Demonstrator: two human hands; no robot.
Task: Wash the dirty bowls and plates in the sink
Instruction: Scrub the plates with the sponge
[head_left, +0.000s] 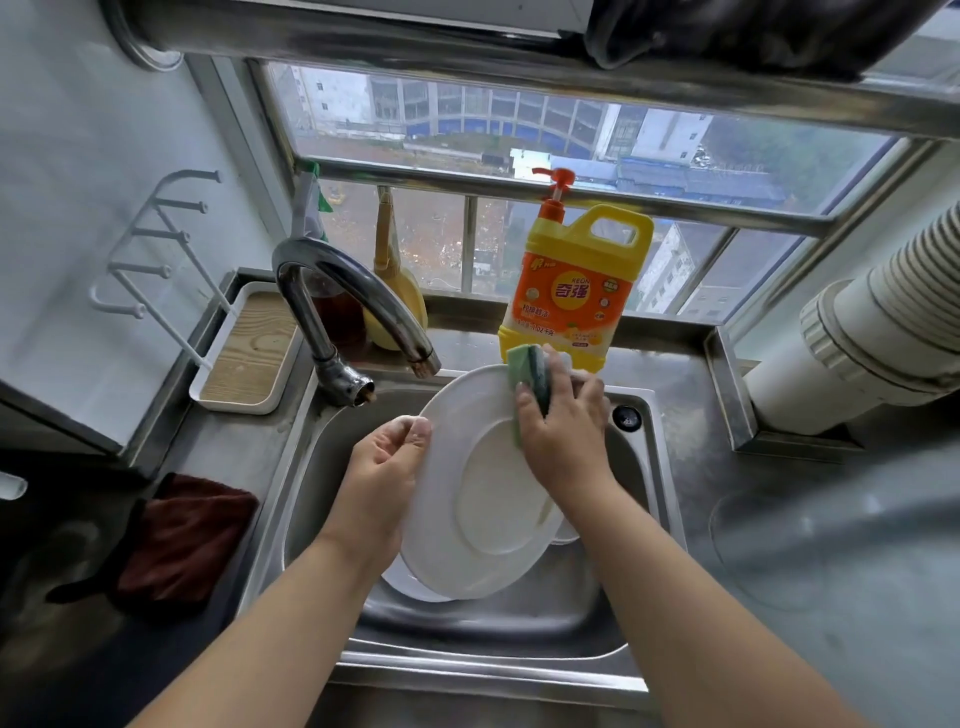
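Over the steel sink (311, 467) at the centre of the frame, the left hand (382, 467) grips the left rim of a large white plate (467, 493), fingers curled round the edge and thumb on the face; the plate is tilted up toward the window, its lower edge down in the basin. The right hand (563, 431) is closed round a green sponge (530, 387), pressing it against the upper right part of the plate's face; the sponge's top end sticks out above the fingers. Beneath the tilted plate, another white dish (410, 582) shows at the lower left of the basin, and a sliver of a further white piece (565, 535) peeks out at the plate's right edge; what kind it is I cannot tell.

The curved chrome tap (353, 301) arches from the upper left, its spout ending just above the plate's top rim; no water is visible. Behind the right hand, a yellow and orange detergent bottle (576, 280) with a pump top stands on the ledge by the window (519, 156). At the left of the frame sits a white tray (244, 348) with a wood-grain base and a white wire rack (156, 244); a dark red cloth (182, 540) lies on the table at the lower left; a white ribbed pipe (883, 322) runs along the right.
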